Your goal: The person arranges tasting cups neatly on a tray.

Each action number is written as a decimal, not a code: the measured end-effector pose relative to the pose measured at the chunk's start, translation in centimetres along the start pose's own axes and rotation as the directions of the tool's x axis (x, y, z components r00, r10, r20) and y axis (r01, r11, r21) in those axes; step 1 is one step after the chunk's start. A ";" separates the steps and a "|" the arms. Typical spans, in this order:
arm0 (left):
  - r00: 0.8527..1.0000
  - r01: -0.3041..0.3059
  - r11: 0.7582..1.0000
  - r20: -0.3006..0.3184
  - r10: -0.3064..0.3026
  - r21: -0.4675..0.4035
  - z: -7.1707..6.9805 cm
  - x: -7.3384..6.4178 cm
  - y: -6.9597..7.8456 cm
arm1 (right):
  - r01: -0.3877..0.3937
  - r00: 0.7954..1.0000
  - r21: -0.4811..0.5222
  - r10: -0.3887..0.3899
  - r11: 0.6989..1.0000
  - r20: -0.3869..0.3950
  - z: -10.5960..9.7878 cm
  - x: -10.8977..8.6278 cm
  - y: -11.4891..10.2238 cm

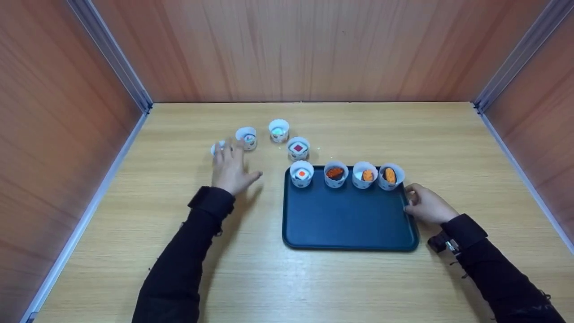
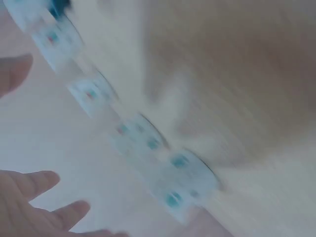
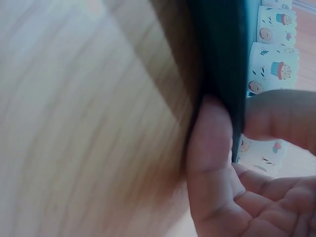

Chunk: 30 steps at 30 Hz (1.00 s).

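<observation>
My left hand point(image 1: 231, 169) is held with fingers spread near the leftmost paper cup point(image 1: 215, 149), which it partly hides; whether it touches the cup I cannot tell. Beside its fingertips stands a second paper cup point(image 1: 246, 138). In the blurred left wrist view, a row of patterned cups point(image 2: 185, 173) lies beyond the spread fingers point(image 2: 42, 180). My right hand point(image 1: 428, 204) grips the right edge of a dark green tray point(image 1: 345, 220). The right wrist view shows thumb and finger pinching the tray's rim point(image 3: 224, 54). Along the tray's far edge stand several cups with sushi-like pieces, among them an orange-topped one point(image 1: 390, 176).
Behind the tray, a cup with a red diamond-shaped centre point(image 1: 298, 148) and another with a pale green piece point(image 1: 279, 131) stand on the wooden table point(image 1: 255, 269). Wood-grain panels point(image 1: 296, 54) enclose the table at the back and both sides.
</observation>
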<state>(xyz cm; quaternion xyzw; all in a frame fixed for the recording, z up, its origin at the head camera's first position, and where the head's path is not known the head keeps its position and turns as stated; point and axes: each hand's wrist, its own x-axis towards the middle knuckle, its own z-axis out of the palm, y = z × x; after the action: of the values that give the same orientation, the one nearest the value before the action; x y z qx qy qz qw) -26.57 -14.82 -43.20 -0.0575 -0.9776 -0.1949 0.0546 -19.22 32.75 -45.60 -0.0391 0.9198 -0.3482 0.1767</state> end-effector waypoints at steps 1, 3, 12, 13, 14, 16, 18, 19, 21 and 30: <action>1.000 0.028 1.000 0.007 -0.028 0.003 -0.2 0.4 -0.5 | -0.001 1.000 0.002 0.001 1.000 0.001 0.0 0.0 0.0; 0.995 0.097 0.995 0.031 -0.097 -0.011 -0.5 1.3 -1.6 | 0.001 1.000 0.005 -0.001 1.000 0.000 0.0 0.0 0.1; 0.950 0.292 0.954 0.137 -0.281 -0.070 -0.7 3.7 -4.1 | -0.006 1.000 0.008 0.006 1.000 0.004 0.1 -0.1 0.2; 0.946 0.302 0.950 0.143 -0.290 -0.075 -0.6 3.8 -4.1 | -0.009 1.000 0.010 0.009 1.000 0.004 0.1 -0.1 0.1; 0.944 0.308 0.949 0.148 -0.295 -0.073 -0.5 4.0 -4.2 | -0.012 1.000 0.012 0.012 1.000 0.005 0.1 -0.1 0.1; 0.943 0.308 0.949 0.157 -0.295 -0.068 -0.4 4.1 -4.3 | -0.019 1.000 0.018 0.019 1.000 0.006 0.1 -0.1 0.1; 0.940 0.311 0.947 0.169 -0.296 -0.074 -0.3 4.2 -4.3 | -0.022 1.000 0.018 0.022 1.000 0.006 0.1 -0.1 0.1; 0.939 0.313 0.947 0.172 -0.296 -0.079 -0.3 4.2 -4.4 | -0.022 1.000 0.017 0.022 1.000 0.006 0.1 -0.1 0.1; 0.939 0.318 0.943 0.169 -0.299 -0.099 -0.2 4.2 -4.4 | -0.019 1.000 0.015 0.019 1.000 0.004 0.1 0.0 0.1; 0.942 0.329 0.921 0.132 -0.307 -0.207 -0.4 4.3 -4.6 | -0.006 1.000 0.010 0.006 1.000 -0.001 0.1 0.0 0.2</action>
<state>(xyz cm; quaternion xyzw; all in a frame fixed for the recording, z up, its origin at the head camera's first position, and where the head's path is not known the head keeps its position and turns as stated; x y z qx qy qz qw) -31.39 -18.81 -43.95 0.0869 -0.9468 -0.3080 -0.0324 -19.16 32.88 -45.80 -0.0354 0.9183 -0.3521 0.1774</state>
